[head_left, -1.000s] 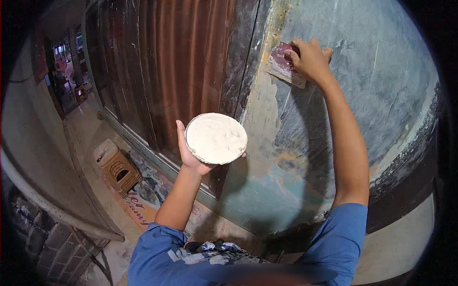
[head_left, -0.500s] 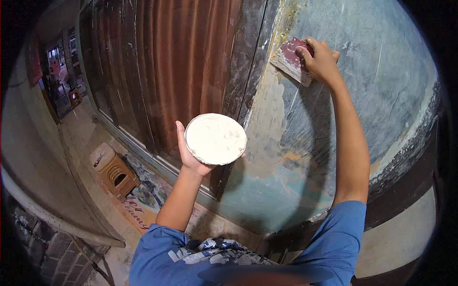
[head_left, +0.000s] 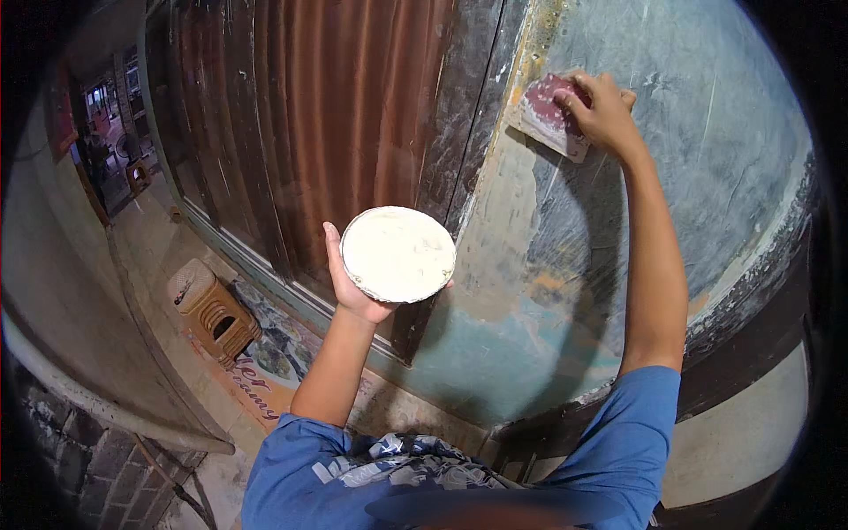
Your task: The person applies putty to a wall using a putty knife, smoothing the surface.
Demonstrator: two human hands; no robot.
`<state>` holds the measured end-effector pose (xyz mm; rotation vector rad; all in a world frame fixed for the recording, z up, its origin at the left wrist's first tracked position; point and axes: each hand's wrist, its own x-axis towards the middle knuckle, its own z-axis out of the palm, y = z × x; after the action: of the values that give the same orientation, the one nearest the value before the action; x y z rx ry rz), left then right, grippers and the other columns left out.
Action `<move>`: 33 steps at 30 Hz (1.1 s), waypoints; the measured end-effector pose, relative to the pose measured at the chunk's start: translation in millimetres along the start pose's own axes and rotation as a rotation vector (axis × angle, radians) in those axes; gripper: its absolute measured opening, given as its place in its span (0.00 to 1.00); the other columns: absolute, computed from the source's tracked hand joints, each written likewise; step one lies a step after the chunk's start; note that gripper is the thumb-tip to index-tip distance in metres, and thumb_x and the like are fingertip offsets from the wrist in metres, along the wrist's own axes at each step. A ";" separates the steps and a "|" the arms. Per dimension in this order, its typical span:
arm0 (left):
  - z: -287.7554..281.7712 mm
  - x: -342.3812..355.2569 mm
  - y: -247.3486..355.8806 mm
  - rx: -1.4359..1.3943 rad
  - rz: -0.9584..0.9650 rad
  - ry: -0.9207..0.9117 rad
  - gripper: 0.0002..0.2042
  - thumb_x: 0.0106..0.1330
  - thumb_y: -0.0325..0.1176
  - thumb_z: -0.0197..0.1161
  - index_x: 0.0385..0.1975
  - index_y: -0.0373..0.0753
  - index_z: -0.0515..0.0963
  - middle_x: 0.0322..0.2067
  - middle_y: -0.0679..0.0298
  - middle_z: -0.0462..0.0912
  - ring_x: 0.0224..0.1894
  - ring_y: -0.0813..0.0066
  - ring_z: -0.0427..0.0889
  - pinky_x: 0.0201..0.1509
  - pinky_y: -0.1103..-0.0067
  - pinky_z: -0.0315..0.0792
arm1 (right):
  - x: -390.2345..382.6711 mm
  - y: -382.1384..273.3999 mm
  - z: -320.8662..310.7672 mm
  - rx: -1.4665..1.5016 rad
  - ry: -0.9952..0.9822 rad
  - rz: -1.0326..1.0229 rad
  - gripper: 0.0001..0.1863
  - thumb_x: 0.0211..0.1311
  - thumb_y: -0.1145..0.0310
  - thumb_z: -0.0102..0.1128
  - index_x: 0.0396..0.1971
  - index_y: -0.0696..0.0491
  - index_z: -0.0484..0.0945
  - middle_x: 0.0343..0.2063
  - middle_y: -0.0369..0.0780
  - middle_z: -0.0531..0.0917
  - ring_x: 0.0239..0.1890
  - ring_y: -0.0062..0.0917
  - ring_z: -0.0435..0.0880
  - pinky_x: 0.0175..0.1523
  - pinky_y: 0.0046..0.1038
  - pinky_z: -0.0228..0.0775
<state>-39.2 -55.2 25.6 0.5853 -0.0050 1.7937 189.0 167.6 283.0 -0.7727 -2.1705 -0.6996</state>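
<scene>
My left hand (head_left: 351, 299) cradles a round container of creamy white paste (head_left: 397, 253) from beside and beneath, held out in front of the dark framed panel with brown vertical folds. My right hand (head_left: 597, 116) grips a maroon scraper (head_left: 553, 104), its pale blade smeared with paste, against the mottled blue-grey wall (head_left: 707, 177) close to its left edge by the door frame (head_left: 481, 79). A strip of beige, patchy coating runs down that wall edge below the scraper.
A brown plastic stool (head_left: 212, 314) sits at lower left on printed sheeting (head_left: 256, 389) over the floor. A curved grey ledge (head_left: 132, 397) and rough brickwork (head_left: 88, 459) line the left side. A narrow passage (head_left: 124, 132) with distant clutter opens at upper left.
My right hand and the scraper have shifted to the right along the upper wall. My left hand and the container stay almost in the same place.
</scene>
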 end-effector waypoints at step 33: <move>-26.8 0.3 5.9 0.085 0.107 0.128 0.46 0.65 0.76 0.39 0.66 0.38 0.67 0.64 0.44 0.70 0.61 0.33 0.72 0.54 0.25 0.64 | -6.0 19.5 12.8 0.224 0.169 -0.046 0.16 0.68 0.53 0.59 0.48 0.46 0.83 0.39 0.41 0.84 0.46 0.31 0.79 0.59 0.34 0.52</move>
<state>-54.9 -48.8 4.1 0.5382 0.1298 1.9399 200.4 187.5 275.4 -0.5293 -2.0739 -0.5138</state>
